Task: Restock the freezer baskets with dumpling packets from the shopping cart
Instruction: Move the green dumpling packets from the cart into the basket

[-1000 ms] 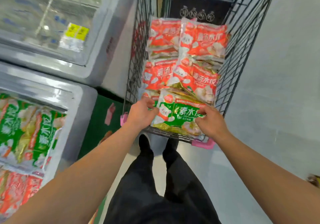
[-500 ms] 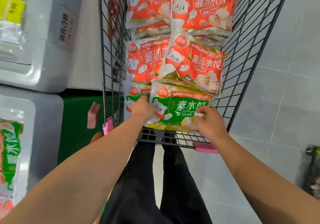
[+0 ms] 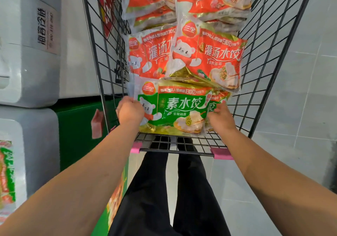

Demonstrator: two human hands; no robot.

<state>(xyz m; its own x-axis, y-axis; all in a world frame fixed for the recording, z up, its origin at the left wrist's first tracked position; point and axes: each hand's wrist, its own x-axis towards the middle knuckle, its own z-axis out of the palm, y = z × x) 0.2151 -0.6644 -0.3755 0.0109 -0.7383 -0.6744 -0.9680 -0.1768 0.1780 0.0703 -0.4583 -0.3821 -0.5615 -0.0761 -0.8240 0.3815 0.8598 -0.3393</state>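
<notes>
A green dumpling packet [image 3: 180,108] lies at the near end of the wire shopping cart [image 3: 264,53]. My left hand [image 3: 129,111] grips its left edge and my right hand [image 3: 221,119] grips its right edge, where a second green packet [image 3: 214,102] shows just beneath. Several red dumpling packets [image 3: 209,57] are stacked behind it, one overlapping the green packet's top edge. At the far left edge, a strip of the freezer's contents [image 3: 6,173] shows green and red packets.
Two white freezer cabinets [image 3: 31,68] stand to the left of the cart, with a green panel [image 3: 76,130] between them and the cart. The cart's near rail has pink end caps [image 3: 221,153]. My black trouser legs stand below the cart. Grey tiled floor lies to the right.
The view has drawn closer to the cart and swung right, so the freezer has slid nearly out of view. Both hands stay on the green packet; the left has shifted to its left edge.
</notes>
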